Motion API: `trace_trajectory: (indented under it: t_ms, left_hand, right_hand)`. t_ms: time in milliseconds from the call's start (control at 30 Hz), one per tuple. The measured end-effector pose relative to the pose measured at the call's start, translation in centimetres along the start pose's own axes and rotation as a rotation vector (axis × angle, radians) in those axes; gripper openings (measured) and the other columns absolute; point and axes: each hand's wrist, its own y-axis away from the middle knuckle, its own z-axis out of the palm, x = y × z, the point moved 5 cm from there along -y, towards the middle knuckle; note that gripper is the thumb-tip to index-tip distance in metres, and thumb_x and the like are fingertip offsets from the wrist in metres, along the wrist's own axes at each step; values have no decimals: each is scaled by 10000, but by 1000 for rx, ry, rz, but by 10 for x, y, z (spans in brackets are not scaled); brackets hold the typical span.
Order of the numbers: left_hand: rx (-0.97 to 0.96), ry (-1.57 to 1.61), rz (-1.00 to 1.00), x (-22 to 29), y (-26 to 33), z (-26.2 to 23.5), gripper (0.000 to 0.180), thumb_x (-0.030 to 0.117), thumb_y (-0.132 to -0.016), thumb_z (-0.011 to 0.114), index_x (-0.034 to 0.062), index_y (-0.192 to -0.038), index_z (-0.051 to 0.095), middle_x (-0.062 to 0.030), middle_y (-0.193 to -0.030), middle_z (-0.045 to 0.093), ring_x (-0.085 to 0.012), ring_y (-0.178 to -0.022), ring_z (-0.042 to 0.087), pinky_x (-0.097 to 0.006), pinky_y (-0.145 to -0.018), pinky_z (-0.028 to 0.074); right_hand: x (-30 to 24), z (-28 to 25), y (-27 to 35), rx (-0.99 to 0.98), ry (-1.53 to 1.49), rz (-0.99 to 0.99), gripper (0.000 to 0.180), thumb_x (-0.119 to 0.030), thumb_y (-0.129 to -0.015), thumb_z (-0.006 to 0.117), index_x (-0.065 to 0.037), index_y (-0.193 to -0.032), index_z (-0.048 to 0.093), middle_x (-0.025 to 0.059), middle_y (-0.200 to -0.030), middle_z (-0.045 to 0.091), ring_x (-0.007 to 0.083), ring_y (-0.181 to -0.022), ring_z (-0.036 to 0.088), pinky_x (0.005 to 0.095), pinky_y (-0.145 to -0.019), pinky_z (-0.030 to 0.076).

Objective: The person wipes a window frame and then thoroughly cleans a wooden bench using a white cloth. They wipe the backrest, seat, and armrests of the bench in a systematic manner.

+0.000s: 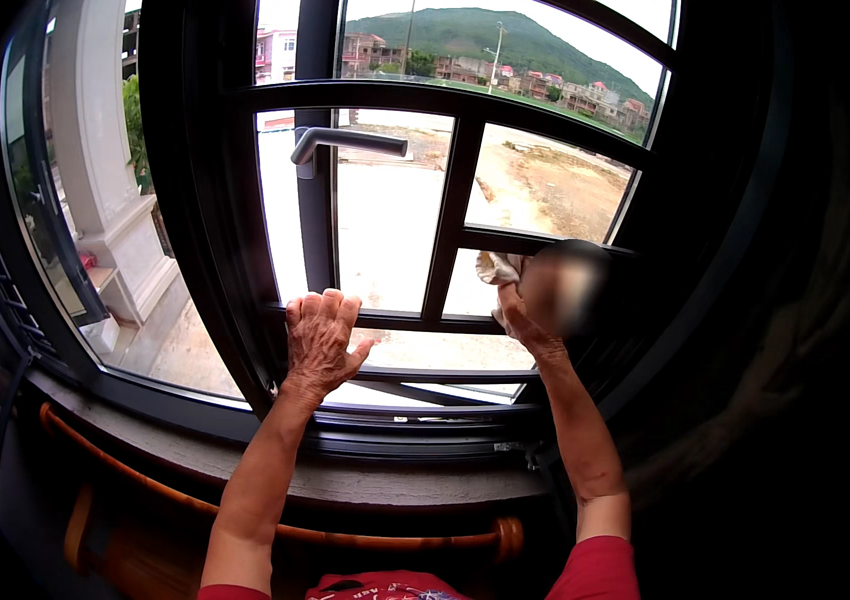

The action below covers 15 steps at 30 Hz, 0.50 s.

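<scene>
My left hand (320, 345) is hooked over a low horizontal window bar (395, 321), its fingers curled across the top and the thumb sticking out to the right. A crumpled whitish cloth (497, 267) is gripped in my right hand (523, 318), up against the small lower-right section of the dark-framed window (453, 190). A blurred round patch covers part of that hand and whatever lies beside it. Above my left hand, a grey lever handle (355, 142) sits on an upright of the frame.
Below the window runs a stone sill (405, 485), with a curved wooden chair back (385, 541) close in front of me. At the left, a second glazed panel (40, 200) stands by a pale pillar (95, 130). Bare ground, houses and a green hill show outside.
</scene>
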Motion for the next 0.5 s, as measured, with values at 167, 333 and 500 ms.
trace_trajectory:
  t_ms: [167, 333, 500]
  left_hand:
    - [8, 9, 16, 5, -7, -3, 652, 333, -617, 809, 140, -1133, 461, -84, -1034, 449, -247, -988, 432, -432, -910, 290]
    - [-15, -3, -5, -1, -1, 0, 643, 340, -622, 807, 145, -1132, 466, -83, -1060, 448, -246, -1001, 428, -431, -921, 282]
    - [-4, 21, 5, 5, -4, -2, 684, 356, -602, 817, 152, -1142, 449, -78, -1082, 437, -253, -1006, 422, -436, -918, 278]
  right_hand:
    - [-48, -33, -6, -49, -9, -298, 437, -48, -722, 569, -14, -1157, 559, 180, -857, 538, 321, -763, 560, 427, -695, 471]
    - [-39, -56, 45, 159, -242, -271, 467, -19, -755, 648, -22, -1192, 483, 176, -1014, 557, 333, -914, 576, 414, -765, 499]
    - [-38, -29, 131, 65, -318, -191, 560, -77, -679, 801, -19, -1129, 473, 174, -999, 583, 333, -928, 601, 391, -806, 495]
